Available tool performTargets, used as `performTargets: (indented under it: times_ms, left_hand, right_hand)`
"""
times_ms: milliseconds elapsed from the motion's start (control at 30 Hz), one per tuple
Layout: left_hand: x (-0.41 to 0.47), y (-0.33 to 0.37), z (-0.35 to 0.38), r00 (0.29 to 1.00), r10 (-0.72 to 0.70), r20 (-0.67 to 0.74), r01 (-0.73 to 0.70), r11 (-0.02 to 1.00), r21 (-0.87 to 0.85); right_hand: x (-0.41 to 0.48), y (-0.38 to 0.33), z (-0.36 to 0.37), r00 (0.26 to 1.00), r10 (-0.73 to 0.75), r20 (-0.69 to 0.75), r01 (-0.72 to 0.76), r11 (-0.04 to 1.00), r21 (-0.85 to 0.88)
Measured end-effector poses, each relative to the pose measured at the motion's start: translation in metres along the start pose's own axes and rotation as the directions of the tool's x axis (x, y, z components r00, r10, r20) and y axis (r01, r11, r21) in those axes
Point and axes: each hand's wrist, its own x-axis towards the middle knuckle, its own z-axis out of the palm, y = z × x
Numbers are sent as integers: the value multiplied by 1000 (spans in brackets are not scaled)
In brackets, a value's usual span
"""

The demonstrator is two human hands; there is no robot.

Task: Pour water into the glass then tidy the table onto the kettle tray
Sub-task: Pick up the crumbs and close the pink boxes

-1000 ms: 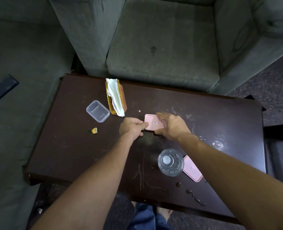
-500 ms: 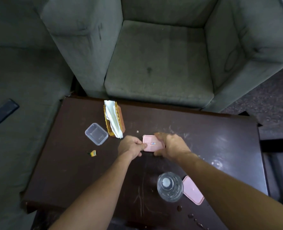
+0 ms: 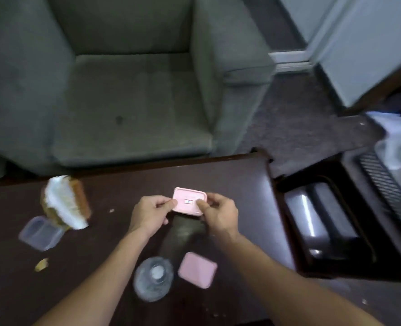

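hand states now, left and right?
left hand: pinching the left end of the pink container
right hand: pinching its right end

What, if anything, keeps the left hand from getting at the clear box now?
Likely yes: bare table lies between the left hand and the clear box. But that hand pinches the pink box, as does the right hand, and must let go first.
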Motion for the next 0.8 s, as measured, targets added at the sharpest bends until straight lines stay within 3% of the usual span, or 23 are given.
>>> performTargets:
  times_ms: [133,300,467,633,800]
  left_hand:
    - [-8,88,59,984,178,32,-180,982,62]
    - [-20,202,138,920,366,138,-381,919,102]
    - [-38,301,221,833,500,237,-537,834,129]
    - [-51,382,296,738,590,327,-662,726,184]
    - [-49,430,351,718,545,433,-692,627,359]
  right_hand:
    - [11,4,-90,976,11,-218,20,990,138]
    - [20,-1,-214,939,52,-341,62,947,314]
    - [28,-8,-325,832,133,-539,148,882,446]
    - [38,-4,-404,704,175,-688,129,922,365]
    - [43,19,-437,684,98,-723,87,973,215]
